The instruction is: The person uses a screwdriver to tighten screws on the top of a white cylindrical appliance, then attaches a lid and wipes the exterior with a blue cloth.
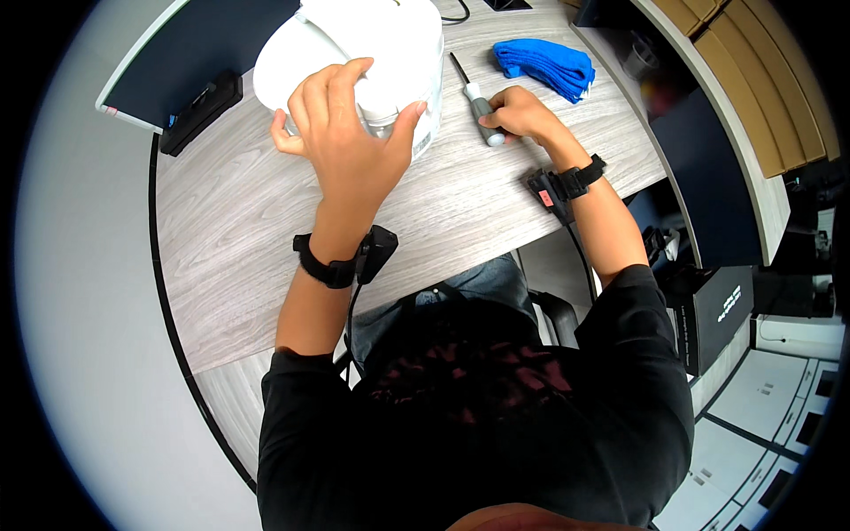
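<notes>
A white rounded appliance (412, 44) with a smooth, wide top stands at the far middle of the desk. My left hand (341, 133) clasps its near side, fingers spread and bent over the white surface, thumb toward the right. Part of the appliance's front is hidden behind that hand. To the right, my right hand (522, 115) is closed on the grey and white handle of a screwdriver (474, 96). The screwdriver lies low over the desk or on it, its dark shaft pointing away from me and slightly left.
A folded blue cloth (544, 66) lies beyond my right hand. A dark divider panel (212, 57) with a black device (202, 115) borders the wood-grain desk (239, 265) at left. Shelving (660, 88) rises at right, with brown boxes (753, 80) beyond. Cables hang from both wrist straps.
</notes>
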The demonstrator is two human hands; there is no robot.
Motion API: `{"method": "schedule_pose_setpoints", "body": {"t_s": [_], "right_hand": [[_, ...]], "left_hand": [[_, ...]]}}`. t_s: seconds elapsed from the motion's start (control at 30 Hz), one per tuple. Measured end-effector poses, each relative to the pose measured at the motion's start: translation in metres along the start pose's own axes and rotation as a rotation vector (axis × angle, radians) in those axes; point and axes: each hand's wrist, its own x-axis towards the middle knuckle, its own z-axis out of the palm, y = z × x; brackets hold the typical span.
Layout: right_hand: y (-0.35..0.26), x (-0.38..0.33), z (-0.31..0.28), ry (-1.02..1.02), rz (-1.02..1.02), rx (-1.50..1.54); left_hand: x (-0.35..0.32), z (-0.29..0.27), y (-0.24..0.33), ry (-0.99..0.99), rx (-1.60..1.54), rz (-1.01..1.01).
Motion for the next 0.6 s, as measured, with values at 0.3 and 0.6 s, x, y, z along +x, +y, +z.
{"method": "schedule_pose_setpoints", "body": {"t_s": [0.3, 0.6], "right_hand": [[-0.008, -0.005, -0.003, 0.217, -0.120, -0.221], [0.023, 0.050, -0.044, 0.667, -0.474, -0.570]], "left_hand": [[-0.003, -0.014, -0.024, -0.012, -0.069, 0.065], [0.001, -0.048, -0.053, -0.134, -0.231, 0.035]]}}
